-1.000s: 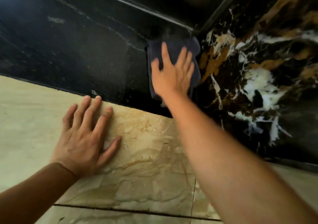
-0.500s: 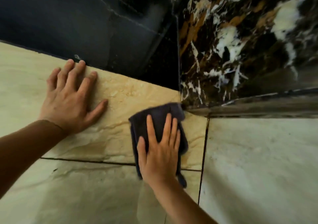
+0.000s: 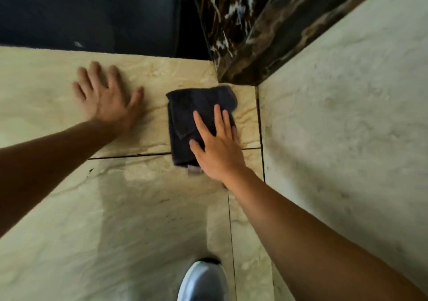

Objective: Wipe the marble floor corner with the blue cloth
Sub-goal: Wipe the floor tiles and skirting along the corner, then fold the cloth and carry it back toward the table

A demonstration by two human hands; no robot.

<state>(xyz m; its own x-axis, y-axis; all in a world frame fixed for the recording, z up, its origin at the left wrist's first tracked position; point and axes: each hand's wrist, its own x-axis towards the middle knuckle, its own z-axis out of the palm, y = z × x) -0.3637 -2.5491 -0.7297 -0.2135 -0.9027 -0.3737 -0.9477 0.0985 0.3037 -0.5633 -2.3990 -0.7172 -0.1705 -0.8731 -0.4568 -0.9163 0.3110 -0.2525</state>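
A folded dark blue cloth (image 3: 192, 113) lies flat on the beige marble floor (image 3: 129, 208), close to the corner where the dark skirting meets the floor. My right hand (image 3: 217, 148) presses flat on the cloth's near right part, fingers spread and pointing toward the corner. My left hand (image 3: 106, 99) rests palm down on the bare tile to the left of the cloth, fingers apart, holding nothing. A small pale tag shows at the cloth's near edge.
A black wall panel (image 3: 92, 11) runs along the far side. A black-and-gold veined marble skirting (image 3: 234, 32) rises at the corner. A pale wall (image 3: 347, 115) stands on the right. A grey shoe (image 3: 201, 282) stands on the floor at the bottom edge.
My right hand brought the cloth down from the dark wall onto the floor tile and slid it near the corner. The view tilted down, and the shoe came into sight. My left hand stayed planted.
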